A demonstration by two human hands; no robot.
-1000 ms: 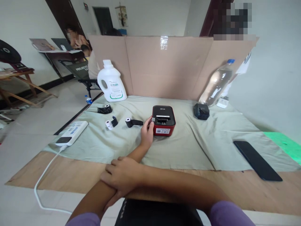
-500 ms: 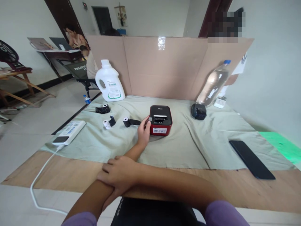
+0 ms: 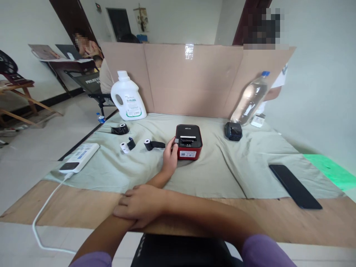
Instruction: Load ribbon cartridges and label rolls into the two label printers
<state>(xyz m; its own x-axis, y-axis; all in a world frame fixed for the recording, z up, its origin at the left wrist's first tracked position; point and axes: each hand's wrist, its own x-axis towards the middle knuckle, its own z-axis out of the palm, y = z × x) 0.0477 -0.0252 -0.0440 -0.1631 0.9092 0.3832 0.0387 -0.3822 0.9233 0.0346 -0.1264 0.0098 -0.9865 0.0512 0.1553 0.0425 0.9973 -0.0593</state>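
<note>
A small red receipt printer [image 3: 190, 142] with a black top stands on the cloth in the middle. My left hand [image 3: 170, 154] grips its left side near the front corner, thumb and fingers pressed against the casing; some fingertips are hidden. Across my left forearm [image 3: 122, 228] lies my right hand [image 3: 140, 204], its fingers wrapped round it. Left of the printer, a black-and-white paper roll [image 3: 151, 144] lies with a dark strip trailing toward my left hand. Another small roll [image 3: 127, 145] and a dark roll [image 3: 120, 129] lie farther left.
A white power strip [image 3: 80, 158] with a cable lies at left. Behind stand a white jug [image 3: 129, 98], a cardboard screen [image 3: 191, 81] and a leaning clear bottle [image 3: 250, 100]. A black device [image 3: 233, 131] and phone [image 3: 294, 186] lie at right. People are beyond the screen.
The camera view has shifted slightly. My left hand stays at the printer and my right hand stays on my left forearm.
</note>
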